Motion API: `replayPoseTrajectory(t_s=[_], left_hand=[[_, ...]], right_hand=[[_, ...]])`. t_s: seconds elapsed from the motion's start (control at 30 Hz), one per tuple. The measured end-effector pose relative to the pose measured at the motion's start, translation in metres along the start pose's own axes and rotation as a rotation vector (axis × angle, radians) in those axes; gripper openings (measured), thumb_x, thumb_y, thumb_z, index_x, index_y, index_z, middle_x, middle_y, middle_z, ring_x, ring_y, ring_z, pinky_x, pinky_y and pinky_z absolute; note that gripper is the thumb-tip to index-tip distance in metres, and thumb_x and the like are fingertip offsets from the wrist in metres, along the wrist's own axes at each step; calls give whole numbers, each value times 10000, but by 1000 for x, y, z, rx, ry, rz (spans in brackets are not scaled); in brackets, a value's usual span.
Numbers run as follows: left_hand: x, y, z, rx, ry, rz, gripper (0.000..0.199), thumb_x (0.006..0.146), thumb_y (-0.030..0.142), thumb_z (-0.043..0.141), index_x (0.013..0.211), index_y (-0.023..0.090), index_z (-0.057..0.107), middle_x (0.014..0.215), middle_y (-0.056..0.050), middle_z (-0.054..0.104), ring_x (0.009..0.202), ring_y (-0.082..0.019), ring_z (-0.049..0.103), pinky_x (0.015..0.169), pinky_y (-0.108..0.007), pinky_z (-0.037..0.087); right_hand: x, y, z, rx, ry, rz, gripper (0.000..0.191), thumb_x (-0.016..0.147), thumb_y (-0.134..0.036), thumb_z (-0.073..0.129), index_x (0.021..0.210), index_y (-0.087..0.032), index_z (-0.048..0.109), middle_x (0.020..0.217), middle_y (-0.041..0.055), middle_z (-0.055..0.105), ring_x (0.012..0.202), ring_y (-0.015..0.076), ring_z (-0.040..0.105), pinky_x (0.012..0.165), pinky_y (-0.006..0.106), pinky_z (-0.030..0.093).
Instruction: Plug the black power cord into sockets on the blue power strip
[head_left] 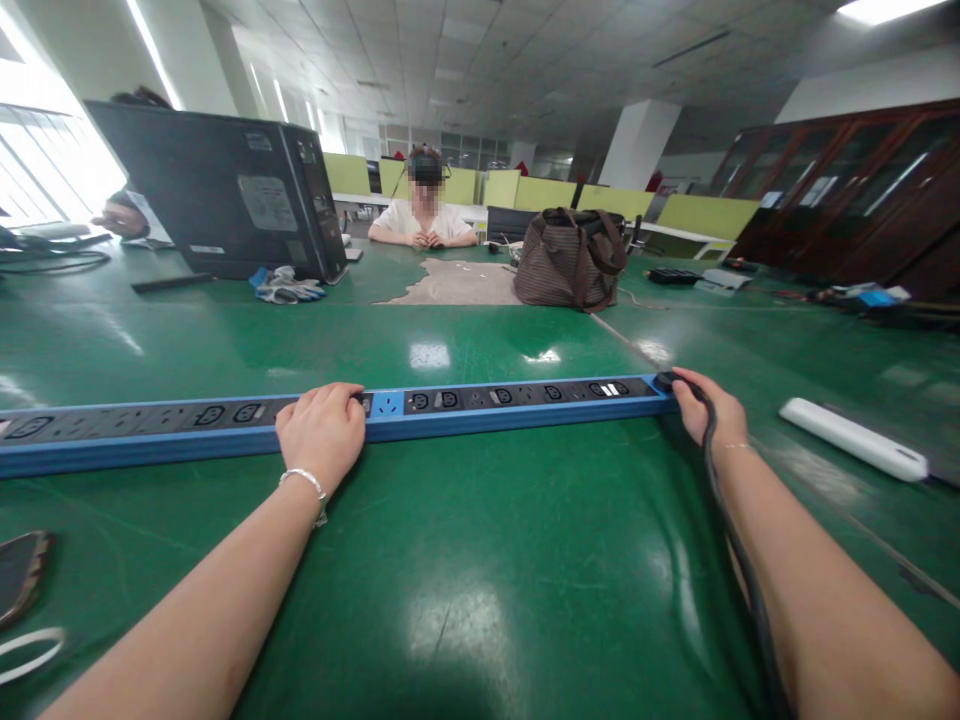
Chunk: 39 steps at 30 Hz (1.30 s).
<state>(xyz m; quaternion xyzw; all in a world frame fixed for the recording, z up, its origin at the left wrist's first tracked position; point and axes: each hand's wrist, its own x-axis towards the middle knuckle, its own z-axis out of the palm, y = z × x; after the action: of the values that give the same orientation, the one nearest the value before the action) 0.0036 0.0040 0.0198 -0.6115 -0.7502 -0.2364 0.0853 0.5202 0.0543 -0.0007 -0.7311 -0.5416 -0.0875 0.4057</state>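
A long blue power strip (480,424) with a black socket face lies across the green table, running out of view on the left. My left hand (324,428) is wrapped over its middle, beside a bright blue socket. At the strip's right end, my right hand (711,408) pinches the black round fitting (665,381) where the cable meets the strip. From there the thick black cable (721,500) drops along my right forearm and out at the bottom. Whether the fitting is a loose plug or a fixed part, I cannot tell.
A white bar-shaped device (855,438) lies to the right. At the left edge are a phone (22,575) and a white loop (34,645). Farther back stand a black computer tower (214,195), gloves (289,287) and a brown bag (551,262). A person (424,222) sits opposite.
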Motion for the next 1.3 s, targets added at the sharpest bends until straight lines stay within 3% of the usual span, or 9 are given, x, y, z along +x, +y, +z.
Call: replayPoseTrajectory(t_s=[0.27, 0.5, 0.7, 0.87, 1.03, 1.3], left_hand=[[-1, 0, 0, 5, -1, 3, 360, 857, 273, 321, 1021, 260, 641, 1107, -44, 666, 1075, -241, 553, 918, -414, 356], [-1, 0, 0, 2, 14, 7, 365, 855, 275, 315, 1013, 260, 644, 1097, -41, 670, 1077, -241, 557, 912, -413, 358], [0, 0, 0, 12, -4, 5, 369, 853, 282, 316, 1022, 263, 644, 1095, -41, 670, 1076, -248, 559, 911, -422, 359], [0, 0, 0, 10, 1, 3, 367, 859, 288, 318, 1023, 261, 646, 1089, -46, 670, 1073, -245, 559, 919, -418, 358], [-1, 2, -2, 6, 1, 7, 364, 858, 280, 320, 1015, 256, 647, 1087, -47, 671, 1070, -245, 559, 907, -419, 362], [-1, 2, -2, -7, 20, 13, 359, 852, 277, 323, 1004, 259, 648, 1079, -39, 674, 1065, -246, 565, 893, -418, 363]], right_hand=[[-10, -7, 11, 19, 168, 51, 383, 768, -392, 490, 1090, -271, 658, 990, 26, 686, 933, 238, 606, 866, 377, 466], [-3, -1, 15, 19, 162, 150, 350, 743, -421, 532, 911, -167, 703, 911, 113, 694, 934, 298, 615, 886, 442, 453], [3, -15, 11, 179, 427, 149, 508, 837, -506, 370, 1003, -122, 659, 979, 126, 686, 913, 258, 631, 839, 367, 487], [-9, -37, 12, 63, 191, 28, 390, 775, -442, 471, 902, -156, 706, 892, 97, 708, 884, 260, 634, 858, 390, 476], [-17, -45, 9, 54, 178, -36, 384, 769, -388, 497, 1045, -199, 685, 918, 63, 709, 831, 213, 639, 821, 353, 492], [-15, -45, 4, 61, 121, -103, 385, 770, -381, 493, 1046, -191, 683, 908, 82, 707, 805, 220, 642, 829, 368, 492]])
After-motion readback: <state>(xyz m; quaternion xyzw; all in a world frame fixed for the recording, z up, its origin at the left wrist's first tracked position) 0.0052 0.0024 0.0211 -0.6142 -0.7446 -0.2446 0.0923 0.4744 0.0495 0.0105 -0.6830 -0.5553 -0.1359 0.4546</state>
